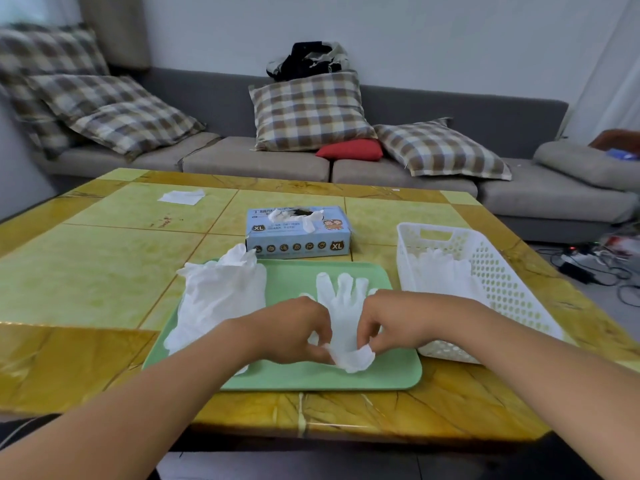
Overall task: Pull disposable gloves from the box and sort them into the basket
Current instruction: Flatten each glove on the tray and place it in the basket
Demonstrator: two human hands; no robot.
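Both hands pinching the cuff of a glove [343, 306], left hand [294, 330], right hand [391, 320], green tray [381, 375]

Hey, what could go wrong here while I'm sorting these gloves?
1. Both hands, left hand and right hand, pinch the thin glove at its cuff; pulling apart might tear it.
2. The loose glove pile overhangs the green tray edge and may slide onto the table.

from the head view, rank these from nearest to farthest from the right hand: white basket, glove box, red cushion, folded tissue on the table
From the right hand:
1. white basket, just to its right
2. glove box, beyond the tray, centre
3. folded tissue, far left of the table
4. red cushion, back on the sofa
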